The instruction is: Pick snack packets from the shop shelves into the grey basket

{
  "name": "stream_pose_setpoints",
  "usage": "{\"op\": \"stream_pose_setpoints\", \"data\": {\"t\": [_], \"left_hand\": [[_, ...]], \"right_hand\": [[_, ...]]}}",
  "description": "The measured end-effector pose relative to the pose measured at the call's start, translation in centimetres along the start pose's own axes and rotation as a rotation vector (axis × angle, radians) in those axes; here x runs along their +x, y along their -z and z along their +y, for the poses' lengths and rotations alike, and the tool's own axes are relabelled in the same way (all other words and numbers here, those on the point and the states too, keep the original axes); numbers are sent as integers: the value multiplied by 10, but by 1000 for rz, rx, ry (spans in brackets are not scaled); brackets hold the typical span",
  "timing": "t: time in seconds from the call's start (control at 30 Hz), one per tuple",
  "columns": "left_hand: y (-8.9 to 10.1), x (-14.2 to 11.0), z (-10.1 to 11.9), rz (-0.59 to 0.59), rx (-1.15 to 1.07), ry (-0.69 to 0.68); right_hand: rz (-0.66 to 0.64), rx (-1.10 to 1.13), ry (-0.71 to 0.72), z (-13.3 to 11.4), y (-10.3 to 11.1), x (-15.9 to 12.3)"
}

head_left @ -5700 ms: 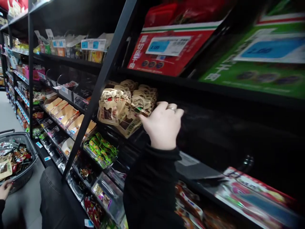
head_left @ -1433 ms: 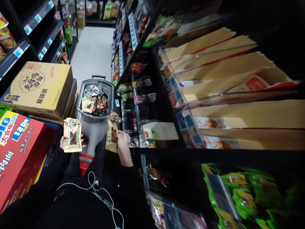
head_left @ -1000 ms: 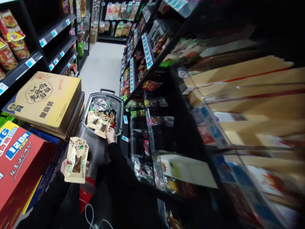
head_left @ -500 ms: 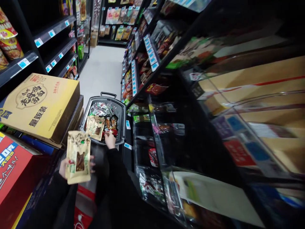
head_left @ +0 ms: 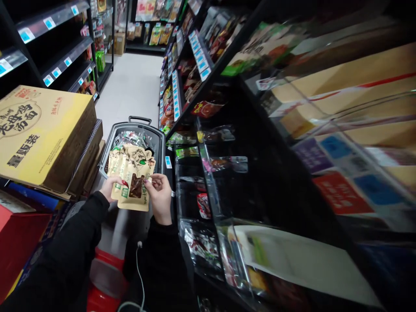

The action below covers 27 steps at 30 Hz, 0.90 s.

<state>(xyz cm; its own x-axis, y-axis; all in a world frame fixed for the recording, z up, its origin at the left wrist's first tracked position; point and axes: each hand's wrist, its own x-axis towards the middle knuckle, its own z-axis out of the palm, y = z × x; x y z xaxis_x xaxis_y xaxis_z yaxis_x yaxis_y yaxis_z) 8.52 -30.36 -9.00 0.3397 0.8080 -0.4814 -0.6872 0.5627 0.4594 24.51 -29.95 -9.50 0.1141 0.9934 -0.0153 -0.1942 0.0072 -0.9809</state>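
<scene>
Between my hands is a beige snack pouch (head_left: 136, 171) with a small window showing dark brown food. My left hand (head_left: 112, 187) grips its left edge, thumb with a red nail on the front. My right hand (head_left: 159, 193) pinches the right edge between thumb and fingertips. Similar beige packaging (head_left: 114, 167) shows behind and to the left of this pouch; whether it is held too, I cannot tell. Beyond the pouch stands a grey shopping basket (head_left: 160, 143) holding clear and shiny wrapped packets (head_left: 133, 138). The pouch hides much of the basket's inside.
A yellow noodle carton (head_left: 61, 134) sits stacked on other boxes at left, above a red box (head_left: 19, 234). Black shelves with price tags (head_left: 199, 56) and packaged snacks line the right side. A pale aisle floor (head_left: 126, 82) runs ahead. A white cable (head_left: 141, 277) hangs below my hands.
My right hand has left the basket contents and come back to the pouch's right edge. My left hand has moved the pouch right and up, in front of the basket. The view has shifted slightly.
</scene>
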Motion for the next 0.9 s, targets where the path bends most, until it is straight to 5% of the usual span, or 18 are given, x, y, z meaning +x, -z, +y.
{"op": "stream_pose_setpoints", "data": {"t": [0.37,0.6,0.9], "left_hand": [[-13,-3,2,-37,39,-3],[-14,-4,5,-28,36,-28],[-4,-10,23,-65,39,-144]], "right_hand": [[144,3,77,-3,-8,-2],[285,261,29,8,-10,3],[47,558,-278,22,10,12]]}}
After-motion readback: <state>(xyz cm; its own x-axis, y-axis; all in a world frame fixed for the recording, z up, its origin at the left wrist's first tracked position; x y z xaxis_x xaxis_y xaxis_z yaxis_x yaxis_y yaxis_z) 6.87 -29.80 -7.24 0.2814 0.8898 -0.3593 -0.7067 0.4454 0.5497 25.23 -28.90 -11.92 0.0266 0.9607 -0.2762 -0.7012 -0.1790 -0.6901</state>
